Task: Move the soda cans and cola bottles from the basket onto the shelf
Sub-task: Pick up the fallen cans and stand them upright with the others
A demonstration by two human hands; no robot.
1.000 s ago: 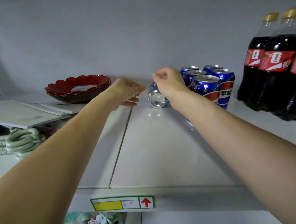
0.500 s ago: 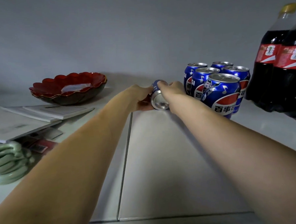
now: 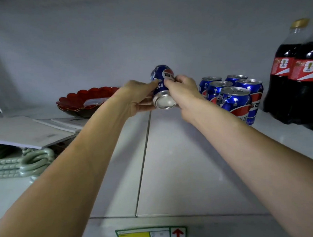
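A blue soda can is held tilted above the white shelf, its silver bottom facing me. My left hand grips its left side and my right hand grips its right side. Several blue soda cans stand upright in a cluster just right of my right hand. Dark cola bottles with red labels stand at the far right of the shelf. The basket is out of view.
A red scalloped bowl sits at the back left. White flat boards and a pale green woven object lie at the left. A label with a red arrow marks the shelf's front edge.
The can lay on its side on the shelf. Both hands closed on it and lifted it, tilting its top up toward the back wall.
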